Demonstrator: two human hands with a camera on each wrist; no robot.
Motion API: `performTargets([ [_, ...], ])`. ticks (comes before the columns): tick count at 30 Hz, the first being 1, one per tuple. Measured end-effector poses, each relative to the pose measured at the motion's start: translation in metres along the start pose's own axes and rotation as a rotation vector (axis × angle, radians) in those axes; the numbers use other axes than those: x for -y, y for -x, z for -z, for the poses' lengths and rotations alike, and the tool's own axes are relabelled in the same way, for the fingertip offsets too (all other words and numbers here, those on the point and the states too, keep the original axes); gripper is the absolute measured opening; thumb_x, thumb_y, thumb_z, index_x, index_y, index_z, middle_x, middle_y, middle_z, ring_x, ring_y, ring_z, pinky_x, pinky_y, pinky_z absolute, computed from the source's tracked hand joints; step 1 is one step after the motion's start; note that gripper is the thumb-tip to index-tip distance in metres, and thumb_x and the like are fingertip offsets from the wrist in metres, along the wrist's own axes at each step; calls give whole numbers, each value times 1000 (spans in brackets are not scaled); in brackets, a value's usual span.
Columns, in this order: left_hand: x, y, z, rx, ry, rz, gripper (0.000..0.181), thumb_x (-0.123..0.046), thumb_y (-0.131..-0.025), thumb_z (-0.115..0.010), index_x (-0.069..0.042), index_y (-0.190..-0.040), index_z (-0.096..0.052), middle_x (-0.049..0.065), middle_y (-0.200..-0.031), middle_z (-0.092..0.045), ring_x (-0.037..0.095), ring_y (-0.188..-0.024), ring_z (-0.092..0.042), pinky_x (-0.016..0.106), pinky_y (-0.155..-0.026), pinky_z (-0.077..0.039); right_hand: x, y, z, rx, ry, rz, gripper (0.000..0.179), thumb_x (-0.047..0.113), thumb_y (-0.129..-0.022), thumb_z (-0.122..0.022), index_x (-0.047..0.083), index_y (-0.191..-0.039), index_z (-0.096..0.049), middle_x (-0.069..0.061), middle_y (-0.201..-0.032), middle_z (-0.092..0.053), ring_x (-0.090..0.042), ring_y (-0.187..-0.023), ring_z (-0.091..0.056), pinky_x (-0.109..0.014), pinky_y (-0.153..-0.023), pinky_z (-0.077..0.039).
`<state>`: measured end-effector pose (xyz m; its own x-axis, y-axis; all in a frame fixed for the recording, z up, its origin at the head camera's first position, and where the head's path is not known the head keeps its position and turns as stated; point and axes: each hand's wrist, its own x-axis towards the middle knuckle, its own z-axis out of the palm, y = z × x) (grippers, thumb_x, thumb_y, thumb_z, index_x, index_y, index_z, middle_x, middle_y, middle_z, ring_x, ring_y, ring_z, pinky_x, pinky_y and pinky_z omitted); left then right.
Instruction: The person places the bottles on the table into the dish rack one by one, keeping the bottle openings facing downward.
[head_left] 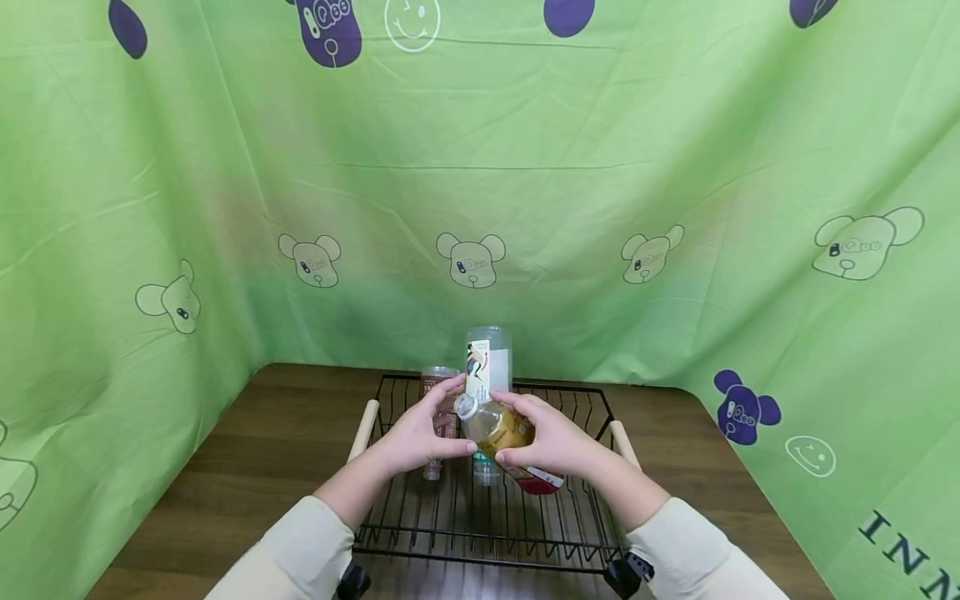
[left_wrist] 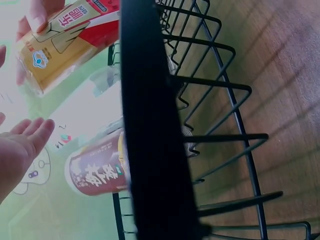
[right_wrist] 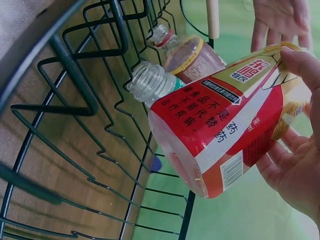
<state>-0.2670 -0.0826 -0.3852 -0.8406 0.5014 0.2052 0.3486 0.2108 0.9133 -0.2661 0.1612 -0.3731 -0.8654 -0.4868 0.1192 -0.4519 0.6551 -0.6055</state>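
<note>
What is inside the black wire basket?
Two bottles stand upside down in the wire basket: a dark-labelled bottle and a clear bottle. The hands and the red-labelled bottle cover their middles.

wire basket (head_left: pixel 577 533) on dark wooden table (head_left: pixel 247 467)

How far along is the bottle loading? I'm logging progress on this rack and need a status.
Done: two bottles stand upside down in the wire rack, a dark-labelled bottle and a clear bottle. In hand: the right hand grips a red-and-yellow labelled bottle tilted above the rack, the left hand open beside its cap end. Left: this bottle is not yet set in the rack.
</note>
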Motion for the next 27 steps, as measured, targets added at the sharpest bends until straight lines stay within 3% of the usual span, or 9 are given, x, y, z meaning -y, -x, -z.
performTargets([
  [5, -3, 0, -3, 43, 0, -16, 89, -12, -81, -79, -9, -153, -28, 22, -155, -32, 44, -132, -47, 52, -106, -43, 4, 0, 0, 38, 19, 14, 82, 35, -78, -80, 24, -150, -41, -9, -130, -56, -23, -112, -55, -34, -82, -49],
  [12, -4, -2, -7, 51, -36, -36, 72, -11, -80, -79, -6, -142, -42, 20, -136, -53, 33, -114, -62, 37, -92, -55, 8, -1, 0, 58, 39, 20, 82, 37, -78, -80, 20, -149, -42, -10, -129, -56, -24, -111, -55, -36, -84, -50],
  [19, -5, -3, -8, 39, -102, -40, 64, -14, -79, -80, -7, -136, -49, 17, -129, -58, 24, -102, -65, 26, -81, -55, 9, -2, -1, 72, 30, 43, 82, 36, -77, -80, 18, -148, -44, -11, -126, -57, -21, -104, -55, -33, -80, -49],
  [27, -5, -3, -6, 33, -167, -43, 56, -16, -77, -82, -7, -126, -57, 13, -128, -60, 20, -101, -63, 26, -82, -54, 8, -1, -1, 109, 47, 28, 84, 39, -78, -79, 13, -149, -43, -13, -131, -55, -19, -104, -56, -30, -80, -50],
])
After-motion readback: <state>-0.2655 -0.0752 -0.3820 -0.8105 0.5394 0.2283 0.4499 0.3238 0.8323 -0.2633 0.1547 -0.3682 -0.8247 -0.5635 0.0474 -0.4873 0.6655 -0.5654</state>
